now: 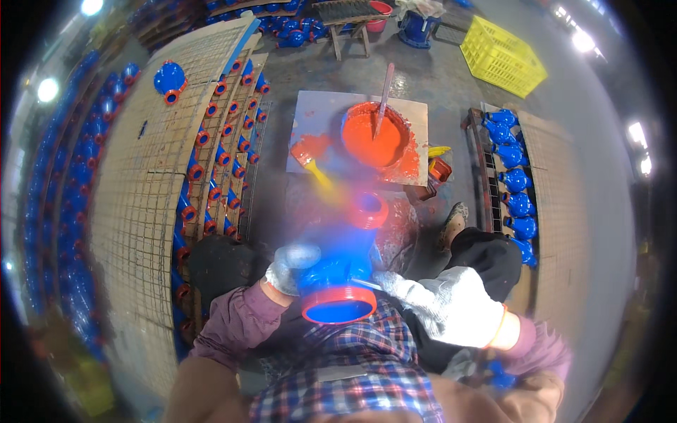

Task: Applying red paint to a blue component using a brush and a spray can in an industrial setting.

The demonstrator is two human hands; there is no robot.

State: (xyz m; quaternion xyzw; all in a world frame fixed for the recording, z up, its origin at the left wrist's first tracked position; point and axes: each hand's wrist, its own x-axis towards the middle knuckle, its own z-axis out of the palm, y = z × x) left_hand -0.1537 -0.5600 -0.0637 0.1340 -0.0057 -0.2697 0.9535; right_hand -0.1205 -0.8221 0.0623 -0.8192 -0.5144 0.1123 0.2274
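Observation:
A glossy blue hollow fitting (338, 271) with red rims lies across my lap. Its wide red-rimmed mouth is toward me, and a smaller red-rimmed opening (369, 209) is on the far side. My left hand (292, 268), in a whitish glove, grips the fitting's left side. My right hand (448, 299), gloved in white, is closed on a thin pale tool (365, 283). The tool's tip meets the fitting's right side, just above the near rim. A blurred patch in the picture veils the fitting's middle, so details there are hard to make out.
Ahead, a paint-smeared board (310, 113) carries a bucket of orange-red paint (376, 149) with a stick in it, and a yellow-handled brush (317, 173). Racks of blue fittings (518, 181) flank me. A yellow crate (502, 56) sits far right.

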